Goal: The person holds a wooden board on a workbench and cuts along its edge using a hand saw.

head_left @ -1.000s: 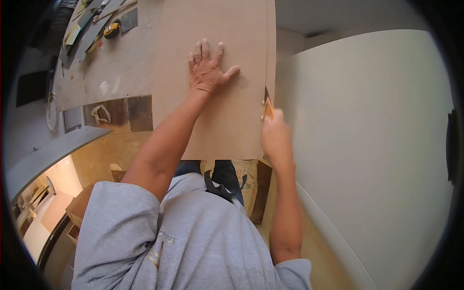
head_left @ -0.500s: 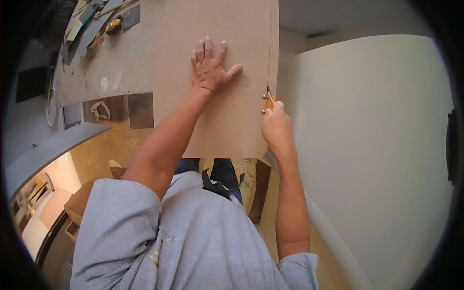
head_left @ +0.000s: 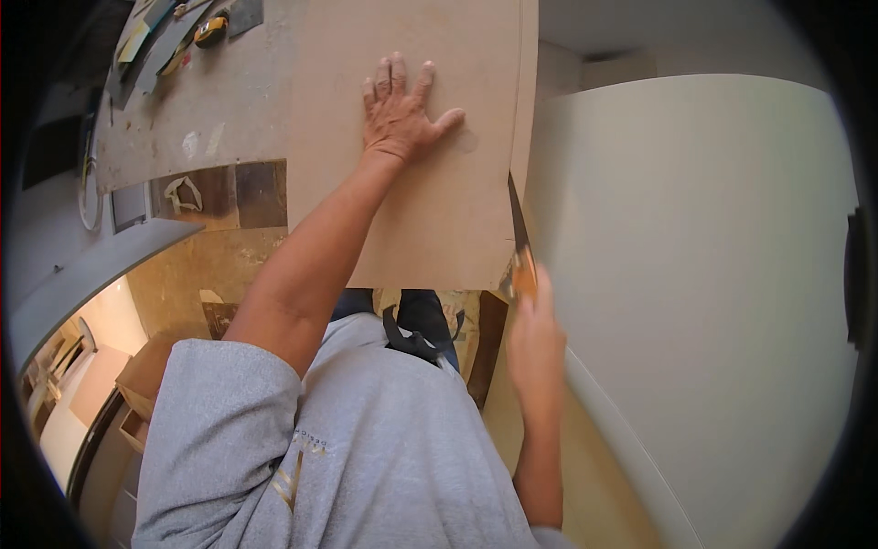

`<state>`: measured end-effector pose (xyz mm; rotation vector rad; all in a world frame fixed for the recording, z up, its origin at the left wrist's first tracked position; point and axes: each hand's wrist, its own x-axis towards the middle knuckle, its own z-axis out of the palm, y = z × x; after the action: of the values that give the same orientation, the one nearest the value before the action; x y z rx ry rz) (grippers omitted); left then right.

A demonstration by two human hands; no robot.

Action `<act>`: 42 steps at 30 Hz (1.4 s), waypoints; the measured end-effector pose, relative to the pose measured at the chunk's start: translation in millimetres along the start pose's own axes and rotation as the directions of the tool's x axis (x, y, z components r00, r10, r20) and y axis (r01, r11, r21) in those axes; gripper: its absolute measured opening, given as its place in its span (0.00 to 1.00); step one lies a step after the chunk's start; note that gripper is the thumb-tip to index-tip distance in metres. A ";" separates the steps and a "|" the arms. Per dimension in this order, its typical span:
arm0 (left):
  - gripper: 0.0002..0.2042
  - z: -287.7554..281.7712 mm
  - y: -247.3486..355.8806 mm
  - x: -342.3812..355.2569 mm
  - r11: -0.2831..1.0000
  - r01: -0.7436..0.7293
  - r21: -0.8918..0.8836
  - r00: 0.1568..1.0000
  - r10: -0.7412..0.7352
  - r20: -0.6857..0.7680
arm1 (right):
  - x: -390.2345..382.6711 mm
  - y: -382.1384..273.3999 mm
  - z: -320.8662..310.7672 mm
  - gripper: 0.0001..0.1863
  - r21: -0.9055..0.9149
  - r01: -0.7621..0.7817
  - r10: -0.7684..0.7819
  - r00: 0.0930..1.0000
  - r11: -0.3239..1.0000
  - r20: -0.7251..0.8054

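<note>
A tan wooden board (head_left: 439, 220) lies lengthwise before me, with a thin line running along it near its right edge. Flat on its upper middle rests my left hand (head_left: 399, 123), fingers spread and nothing in them. My right hand (head_left: 537, 343) is wrapped round the orange-brown handle of a handsaw (head_left: 518, 215), just past the board's near right corner. The saw's dark blade slants up and away to the line by the board's right edge. Motion blurs the right hand and the handle, and the blade's lower part is hidden.
A large pale panel (head_left: 695, 274) stands close on the right. On the worn worktable (head_left: 183, 137) at far left are a yellow tape measure (head_left: 210, 30) and several grey strips. A cardboard box (head_left: 149, 373) sits low on the left.
My right hand has come back toward my body with the handsaw, and a longer stretch of its blade shows. My left hand keeps its place on the board.
</note>
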<state>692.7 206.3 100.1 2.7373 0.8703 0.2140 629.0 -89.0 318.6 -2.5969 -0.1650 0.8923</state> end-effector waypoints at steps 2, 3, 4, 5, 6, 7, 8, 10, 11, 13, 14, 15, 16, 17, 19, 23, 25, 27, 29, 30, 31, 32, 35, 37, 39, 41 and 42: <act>0.50 -2.0 8.7 -0.7 1.000 -0.013 -0.014 1.000 0.013 0.000 | 76.5 -8.8 17.1 0.25 0.006 0.065 -0.065 0.998 0.998 -0.014; 0.50 0.7 19.0 -0.5 0.999 -0.032 -0.025 0.999 0.032 -0.006 | 104.4 -14.1 15.0 0.25 -0.003 0.091 -0.091 0.995 0.996 -0.041; 0.50 7.3 22.3 -0.6 0.999 -0.032 -0.026 0.999 0.033 0.015 | 121.5 -17.0 11.2 0.25 0.004 0.094 -0.093 0.994 0.996 -0.057; 0.50 11.2 25.9 -0.3 0.999 -0.035 -0.028 0.999 0.036 0.041 | 133.0 -16.3 6.4 0.26 -0.029 0.101 -0.103 0.994 0.994 -0.042; 0.50 7.4 22.8 -2.6 0.999 -0.031 -0.025 0.999 0.032 0.041 | 132.3 -19.8 4.5 0.26 -0.068 0.115 -0.116 0.993 0.991 -0.008; 0.49 4.9 20.9 -3.3 0.999 -0.028 -0.018 0.999 0.029 0.040 | 120.2 -18.4 5.2 0.26 -0.069 0.113 -0.113 0.994 0.991 -0.006; 0.49 4.6 21.4 -5.2 1.000 -0.027 -0.014 0.999 0.027 0.041 | 97.2 -14.0 6.0 0.26 -0.027 0.119 -0.120 0.993 0.993 -0.018; 0.49 3.7 5.2 1.8 1.000 0.002 0.016 1.000 -0.002 0.015 | 58.9 -22.0 0.4 0.27 -0.020 0.070 -0.070 0.997 0.997 0.017; 0.50 1.8 -3.9 -7.8 0.999 0.009 0.038 1.000 -0.010 0.020 | 21.6 -15.8 -3.1 0.28 -0.057 -0.028 0.031 0.998 0.998 0.062; 0.49 3.3 6.3 -5.3 1.000 -0.013 0.000 1.000 0.013 0.010 | -31.7 25.1 -4.8 0.30 -0.011 0.230 -0.230 0.967 0.973 -0.111; 0.49 4.9 8.9 1.3 1.000 -0.028 -0.013 0.999 0.028 -0.017 | -26.0 24.1 -4.0 0.30 -0.014 0.226 -0.226 0.967 0.974 -0.114; 0.49 3.0 10.3 1.9 1.000 -0.029 -0.013 1.000 0.029 -0.011 | -23.4 21.7 -0.5 0.30 0.000 0.147 -0.146 0.985 0.989 -0.088; 0.49 -0.6 9.5 1.5 1.000 -0.019 -0.012 1.000 0.019 -0.005 | -17.8 19.8 4.8 0.30 0.017 0.075 -0.074 0.996 0.997 -0.057; 0.49 -4.1 6.8 0.0 1.000 -0.010 -0.009 1.000 0.010 -0.003 | 13.7 10.7 10.9 0.28 0.030 0.066 -0.065 0.998 0.997 -0.005; 0.49 -1.3 11.9 -3.9 1.000 -0.019 -0.001 1.000 0.019 0.004 | 91.1 -10.8 16.5 0.25 0.023 0.107 -0.106 0.994 0.994 -0.011; 0.49 5.1 30.5 -0.4 0.998 -0.047 -0.037 0.999 0.047 0.005 | 120.8 -20.8 -0.7 0.22 -0.021 0.127 -0.128 0.990 0.992 -0.056; 0.49 9.2 14.5 -4.7 1.000 -0.026 -0.011 1.000 0.026 -0.001 | 77.3 -30.0 -16.7 0.23 0.029 0.064 -0.065 0.997 0.998 0.052; 0.49 6.5 -8.5 -13.1 1.000 0.018 0.022 1.000 -0.018 -0.004 | 7.0 -6.5 -8.0 0.25 0.027 0.052 -0.053 0.998 0.998 0.031; 0.49 1.9 10.8 -4.5 1.000 -0.019 -0.001 1.000 0.019 -0.009 | -49.4 31.5 -7.9 0.27 0.024 0.130 -0.129 0.990 0.991 -0.056; 0.49 -0.4 15.5 -1.8 1.000 -0.023 -0.002 1.000 0.023 -0.007 | -45.4 32.7 -3.1 0.27 0.025 0.125 -0.124 0.991 0.992 -0.058; 0.49 -2.5 18.4 -1.4 1.000 -0.019 -0.015 1.000 0.019 0.013 | -39.4 30.5 4.8 0.28 0.009 0.134 -0.133 0.986 0.991 -0.096; 0.49 -4.3 19.1 -1.5 1.000 -0.013 -0.026 0.999 0.013 0.030 | -30.0 28.1 10.9 0.28 -0.007 0.145 -0.145 0.980 0.989 -0.134; 0.49 -8.3 16.7 -4.2 1.000 -0.007 0.015 1.000 0.007 0.030 | 89.7 -5.9 19.9 0.27 0.045 0.115 -0.114 0.993 0.992 -0.032; 0.49 0.7 27.7 -1.5 0.999 -0.032 -0.007 0.999 0.032 0.018 | 122.0 -15.7 11.1 0.27 0.023 0.195 -0.192 0.976 0.981 -0.108; 0.50 8.6 28.1 -7.3 0.999 -0.040 -0.020 0.999 0.041 0.030 | 119.6 -26.5 -2.5 0.25 -0.020 0.068 -0.068 0.998 0.997 -0.008; 0.49 8.3 14.5 -5.9 0.999 -0.034 0.007 0.999 0.034 -0.006 | 84.3 -21.6 -4.5 0.26 0.084 0.165 -0.165 0.986 0.983 0.004; 0.49 5.8 3.5 -5.6 1.000 -0.014 0.022 1.000 0.014 -0.006 | 51.7 -22.4 -4.1 0.27 0.088 0.067 -0.071 0.997 0.994 0.043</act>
<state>691.3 199.1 95.2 2.7647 0.8609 0.2171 672.8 -57.7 301.1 -2.4773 -0.2220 0.9145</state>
